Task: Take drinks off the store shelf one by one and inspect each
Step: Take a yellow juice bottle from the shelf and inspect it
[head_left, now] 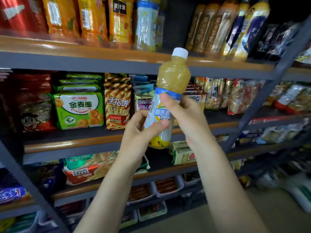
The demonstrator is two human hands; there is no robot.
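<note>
I see the store shelf (94, 62) filling the view, its top tier still lined with drinks: orange juice bottles (90, 19) and a matching pale bottle (146, 26), so plenty is left to inspect. Out in front, clear of the shelf, one yellow juice bottle (170, 91) stands nearly upright. My right hand (188, 115) wraps its label; my left hand (141, 130) pinches its lower part. Inspection looks underway.
</note>
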